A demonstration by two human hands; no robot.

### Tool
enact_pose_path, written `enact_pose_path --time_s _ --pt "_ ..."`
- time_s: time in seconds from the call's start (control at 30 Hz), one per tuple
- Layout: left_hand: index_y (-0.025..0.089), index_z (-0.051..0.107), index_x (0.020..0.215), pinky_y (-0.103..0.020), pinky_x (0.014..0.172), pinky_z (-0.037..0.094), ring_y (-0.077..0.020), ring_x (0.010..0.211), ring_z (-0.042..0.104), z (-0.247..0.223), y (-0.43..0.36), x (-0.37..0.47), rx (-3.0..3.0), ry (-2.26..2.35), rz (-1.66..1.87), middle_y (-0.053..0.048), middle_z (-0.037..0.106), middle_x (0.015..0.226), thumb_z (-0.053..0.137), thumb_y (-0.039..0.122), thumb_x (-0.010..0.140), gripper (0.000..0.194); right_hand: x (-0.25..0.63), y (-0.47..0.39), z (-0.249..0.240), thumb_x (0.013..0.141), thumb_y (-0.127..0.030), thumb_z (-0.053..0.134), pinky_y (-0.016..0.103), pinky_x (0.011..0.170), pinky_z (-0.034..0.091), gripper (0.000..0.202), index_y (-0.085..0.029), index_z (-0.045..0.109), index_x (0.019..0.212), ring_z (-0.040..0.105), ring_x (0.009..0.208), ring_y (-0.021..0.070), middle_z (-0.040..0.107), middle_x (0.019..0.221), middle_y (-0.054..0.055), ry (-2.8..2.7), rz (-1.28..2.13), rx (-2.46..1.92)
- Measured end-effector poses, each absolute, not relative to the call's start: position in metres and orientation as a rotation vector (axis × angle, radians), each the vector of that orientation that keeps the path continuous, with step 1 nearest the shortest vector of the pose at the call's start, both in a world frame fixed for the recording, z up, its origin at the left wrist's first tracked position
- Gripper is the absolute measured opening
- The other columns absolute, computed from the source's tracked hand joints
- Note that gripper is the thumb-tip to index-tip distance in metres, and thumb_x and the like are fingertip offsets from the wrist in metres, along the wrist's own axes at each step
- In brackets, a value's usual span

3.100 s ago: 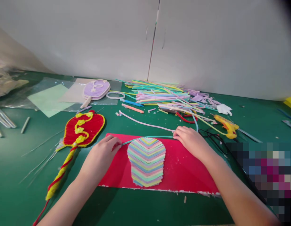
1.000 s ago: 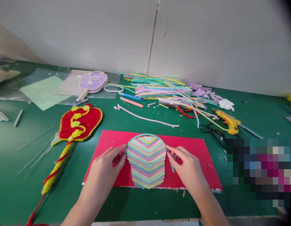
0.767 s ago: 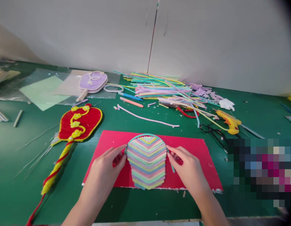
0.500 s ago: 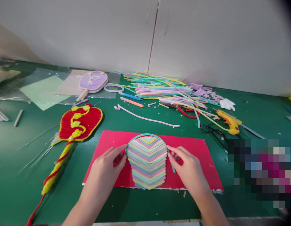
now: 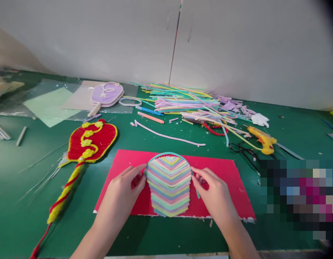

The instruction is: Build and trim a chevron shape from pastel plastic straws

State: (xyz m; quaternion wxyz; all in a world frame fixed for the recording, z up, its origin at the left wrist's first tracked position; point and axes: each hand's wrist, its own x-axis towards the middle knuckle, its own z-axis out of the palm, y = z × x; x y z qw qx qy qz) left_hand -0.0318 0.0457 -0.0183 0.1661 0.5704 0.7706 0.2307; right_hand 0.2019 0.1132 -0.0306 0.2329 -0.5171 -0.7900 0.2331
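Note:
A thin green pipe cleaner is bent in an arch around the rounded top of a striped panel. The panel is made of pastel strips in a V pattern and lies on a red board. At the arch's left side, my left hand pinches the pipe cleaner between thumb and fingertips. My right hand pinches it on the opposite side, where a loose end hangs below the fingers. A narrow gap shows between arch and panel at the upper left.
Left of the board lies a red and yellow fan with a tassel. A purple fan is behind it. Pastel pipe cleaners are heaped at the back, near a yellow glue gun. One lilac pipe cleaner lies beyond the board.
The top of the green arch has lifted slightly away from the panel, widening the gap at the upper left. Both hands keep their pinch in nearly the same places.

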Motion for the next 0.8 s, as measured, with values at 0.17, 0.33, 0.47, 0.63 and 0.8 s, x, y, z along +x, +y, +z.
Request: enact_pose_path --time_s 0.17,0.33,0.47,0.63,0.8 --pt "0.027 0.067 0.105 -0.022 0.063 0.051 -0.0153 0.07 0.066 -0.02 0.053 -0.035 1.614 2.195 0.639 0.0 0.071 0.086 0.046 0.031 0.084 0.03 0.2 0.113 -0.032 0.087 -0.023 0.047 0.027 0.064 0.053 0.026 -0.02 0.061 0.108 0.061 0.077 0.0179 0.06 0.088 0.008 -2.151 0.568 -1.476" --pt "0.026 0.067 0.105 -0.023 0.06 0.05 -0.0153 0.065 0.065 -0.017 0.056 -0.047 1.634 2.222 0.621 0.0 0.07 0.079 0.046 0.032 0.083 0.031 0.203 0.119 -0.031 0.083 -0.017 0.044 0.028 0.064 0.053 0.036 -0.022 0.057 0.116 0.061 0.071 0.0173 0.06 0.084 0.006 -2.2 0.548 -1.464" --pt "0.025 0.066 0.107 -0.024 0.06 0.048 -0.0165 0.071 0.064 0.004 0.072 -0.053 1.685 2.207 0.633 -0.002 0.07 0.088 0.043 0.033 0.086 0.032 0.208 0.14 -0.016 0.083 -0.016 0.045 0.028 0.064 0.051 0.036 -0.022 0.058 0.116 0.061 0.074 0.0171 0.061 0.087 0.006 -2.221 0.489 -1.454" --pt "0.024 0.066 0.103 -0.025 0.066 0.046 -0.0174 0.076 0.063 0.024 0.121 -0.059 1.786 2.165 0.755 -0.003 0.069 0.094 0.044 0.031 0.086 0.029 0.214 0.203 0.005 0.083 -0.017 0.047 0.028 0.069 0.05 0.028 -0.02 0.064 0.105 0.06 0.074 0.0163 0.061 0.085 0.005 -2.227 0.418 -1.291" --pt "0.023 0.069 0.094 -0.026 0.07 0.046 -0.019 0.079 0.064 0.01 0.17 -0.077 1.839 2.211 0.729 -0.003 0.069 0.093 0.047 0.027 0.084 0.025 0.228 0.282 -0.004 0.082 -0.022 0.055 0.037 0.083 0.048 0.023 -0.017 0.068 0.1 0.059 0.09 0.0226 0.061 0.096 0.009 -2.176 0.042 -1.35"
